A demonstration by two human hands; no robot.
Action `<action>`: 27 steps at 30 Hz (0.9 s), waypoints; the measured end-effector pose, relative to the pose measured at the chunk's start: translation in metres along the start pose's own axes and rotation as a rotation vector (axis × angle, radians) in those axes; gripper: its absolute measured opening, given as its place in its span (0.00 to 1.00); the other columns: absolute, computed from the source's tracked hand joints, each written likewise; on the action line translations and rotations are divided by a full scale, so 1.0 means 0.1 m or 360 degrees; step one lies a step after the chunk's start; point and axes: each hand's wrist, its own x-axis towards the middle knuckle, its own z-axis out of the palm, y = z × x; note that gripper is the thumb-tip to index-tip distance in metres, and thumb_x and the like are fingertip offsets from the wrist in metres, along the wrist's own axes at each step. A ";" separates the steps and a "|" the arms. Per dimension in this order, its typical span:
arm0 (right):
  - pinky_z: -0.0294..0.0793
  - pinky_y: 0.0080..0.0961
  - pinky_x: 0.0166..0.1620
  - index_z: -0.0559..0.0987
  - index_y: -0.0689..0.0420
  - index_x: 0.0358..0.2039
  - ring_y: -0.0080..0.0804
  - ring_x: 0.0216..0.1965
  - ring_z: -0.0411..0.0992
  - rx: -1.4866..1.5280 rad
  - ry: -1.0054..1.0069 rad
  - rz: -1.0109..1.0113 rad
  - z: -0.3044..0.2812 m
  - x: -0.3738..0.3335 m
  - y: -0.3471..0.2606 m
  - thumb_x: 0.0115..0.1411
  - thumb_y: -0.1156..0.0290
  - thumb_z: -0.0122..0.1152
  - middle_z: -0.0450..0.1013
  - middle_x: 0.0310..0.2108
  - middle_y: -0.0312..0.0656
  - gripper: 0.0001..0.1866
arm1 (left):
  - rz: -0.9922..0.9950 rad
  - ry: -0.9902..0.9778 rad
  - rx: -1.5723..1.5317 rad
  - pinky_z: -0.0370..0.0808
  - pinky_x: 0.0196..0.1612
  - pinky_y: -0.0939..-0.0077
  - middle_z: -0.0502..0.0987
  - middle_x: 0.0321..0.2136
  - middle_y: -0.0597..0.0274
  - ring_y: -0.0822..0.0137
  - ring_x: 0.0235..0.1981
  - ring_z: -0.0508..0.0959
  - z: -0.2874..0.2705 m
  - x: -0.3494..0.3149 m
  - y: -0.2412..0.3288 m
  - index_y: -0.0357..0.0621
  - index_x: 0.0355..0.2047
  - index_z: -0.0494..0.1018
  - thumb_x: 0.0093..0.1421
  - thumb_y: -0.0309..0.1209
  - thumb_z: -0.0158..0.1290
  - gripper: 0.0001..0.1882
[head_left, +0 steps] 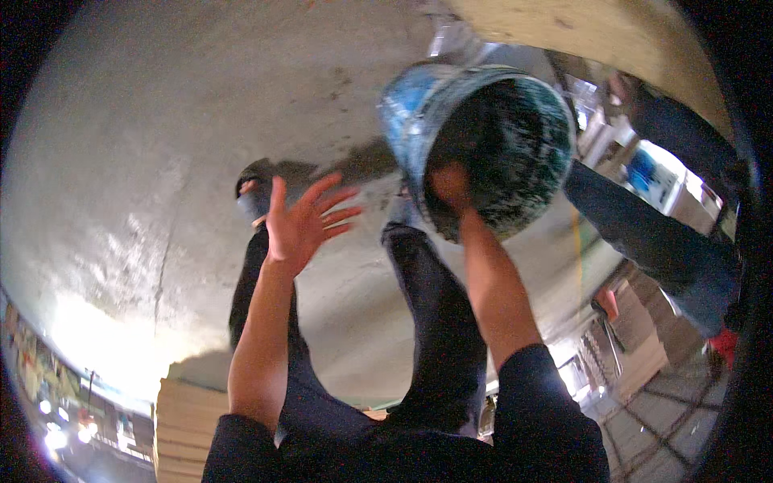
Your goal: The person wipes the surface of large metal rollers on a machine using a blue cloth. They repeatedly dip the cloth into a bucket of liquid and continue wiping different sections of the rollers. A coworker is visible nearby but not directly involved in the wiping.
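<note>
And here's the bucket, big in front of the person's body, tipped over on an angle with its round mouth facing up toward the head. Blue and white on the outside, a thick pale rim, and look at that inside wall: dark, spattered all over with lighter smears! The right hand is in there, past the rim, at the near left part of the mouth. It's blurred and in shadow, the fingers tucked out of sight, so I can't tell how far open it is or whether it has hold of anything.

Over to the left of the bucket, well clear of it, there's the left hand: wide open, fingers fanned, thumb up, nothing in it. Below the bucket, the person's dark trousers run down to the floor, grey and smudged, and one shoe shows just beyond that left hand.

To the right of the bucket, a co-worker's leg in dark blue slants across. Above and right of it, a tan panel cuts in at the top. Far below and left of the bucket, a stack of pale boards sits beside a patch of glaring light.
</note>
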 end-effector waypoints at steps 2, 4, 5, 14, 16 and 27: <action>0.72 0.46 0.42 0.82 0.59 0.29 0.54 0.33 0.74 0.0106 0.0139 0.0126 -0.27 -0.02 0.12 0.57 0.63 0.52 0.76 0.30 0.53 0.14 | 0.0219 0.0167 0.0461 0.55 0.62 0.51 0.56 0.63 0.51 0.50 0.63 0.57 0.14 0.00 0.00 0.46 0.63 0.54 0.60 0.64 0.34 0.42; 0.73 0.42 0.41 0.82 0.59 0.33 0.52 0.34 0.75 0.0885 0.0453 0.0404 -0.63 -0.15 0.20 0.57 0.58 0.56 0.77 0.31 0.52 0.16 | 0.0463 0.0259 0.0832 0.50 0.64 0.48 0.49 0.66 0.51 0.50 0.67 0.49 0.27 0.02 -0.02 0.47 0.66 0.48 0.59 0.66 0.33 0.45; 0.73 0.41 0.41 0.82 0.59 0.34 0.51 0.35 0.75 0.1152 0.0473 0.0482 -0.79 -0.15 0.22 0.56 0.56 0.57 0.77 0.33 0.52 0.18 | 0.0769 0.0379 0.2171 0.47 0.64 0.46 0.48 0.66 0.51 0.48 0.67 0.47 0.32 0.05 -0.07 0.48 0.66 0.48 0.61 0.53 0.45 0.39; 0.72 0.42 0.43 0.81 0.62 0.32 0.54 0.37 0.76 0.0505 0.0128 0.0541 -0.62 -0.09 0.25 0.51 0.48 0.62 0.77 0.33 0.56 0.25 | 0.1093 0.0828 0.3457 0.47 0.63 0.40 0.46 0.67 0.52 0.45 0.67 0.46 0.41 0.02 -0.18 0.64 0.62 0.59 0.52 0.29 0.57 0.37; 0.72 0.43 0.41 0.80 0.61 0.30 0.54 0.36 0.75 0.0874 0.0244 0.0611 -0.50 -0.11 0.12 0.51 0.50 0.62 0.77 0.31 0.56 0.23 | 0.1091 0.0843 0.3401 0.48 0.63 0.42 0.46 0.67 0.52 0.45 0.67 0.47 0.42 0.01 -0.17 0.66 0.61 0.61 0.52 0.28 0.56 0.36; 0.70 0.42 0.42 0.78 0.63 0.31 0.51 0.34 0.74 0.1161 0.0831 0.0410 -1.63 -0.27 -0.33 0.55 0.64 0.54 0.75 0.30 0.54 0.14 | 0.1169 0.0810 0.3280 0.54 0.63 0.50 0.52 0.65 0.50 0.46 0.65 0.53 0.35 0.02 -0.25 0.51 0.60 0.62 0.52 0.27 0.55 0.33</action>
